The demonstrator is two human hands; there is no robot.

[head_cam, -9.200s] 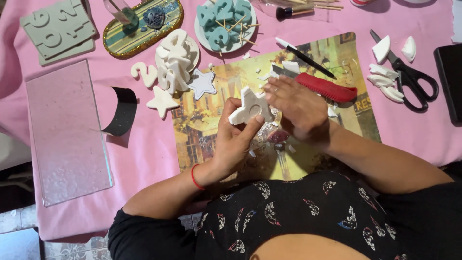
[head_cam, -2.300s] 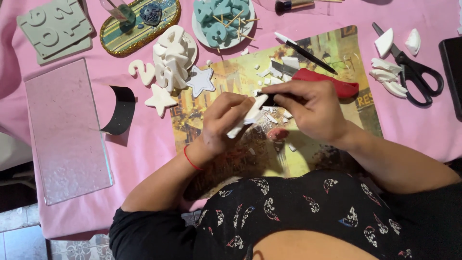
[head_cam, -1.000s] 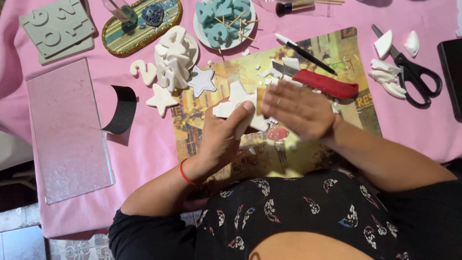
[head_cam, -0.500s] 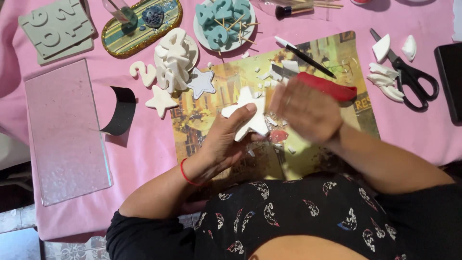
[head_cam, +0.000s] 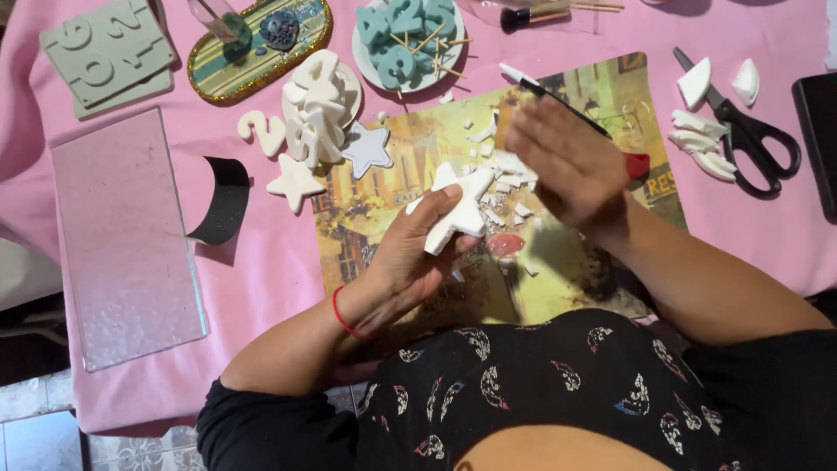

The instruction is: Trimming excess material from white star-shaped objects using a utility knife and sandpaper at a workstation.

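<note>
White plaster sits in my left hand (head_cam: 410, 257): a star-shaped cast (head_cam: 458, 209) that I grip with fingers curled under it and thumb on top, holding it above the printed paper mat (head_cam: 392, 209). A red string bracelet (head_cam: 342, 316) circles that wrist. My right hand (head_cam: 562, 161) hovers just beside the star, a little farther out, fingers spread and flat, closed on nothing; it is blurred, so I cannot tell whether it touches the cast. Under and between my hands, small white chips (head_cam: 510, 187) lie scattered over the mat. A red handle end (head_cam: 637, 165) pokes out from under my right hand.

Farther left on the pink cloth (head_cam: 261, 270) lie a loose white star (head_cam: 295, 181) and a grey-white star (head_cam: 367, 149), with a heap of white cast numbers (head_cam: 318, 105) on a small plate beside them. A curl of black strip (head_cam: 225, 201) stands next to a glittery clear sheet (head_cam: 122, 235). To the right, black scissors (head_cam: 750, 139) rest among white trimmings (head_cam: 697, 144).

At the far edge there is a plate of blue-green casts (head_cam: 405, 35) stuck with thin sticks, an oval gold-rimmed tray (head_cam: 261, 39), a grey-green number mould (head_cam: 109, 52) and a brush (head_cam: 532, 15).
</note>
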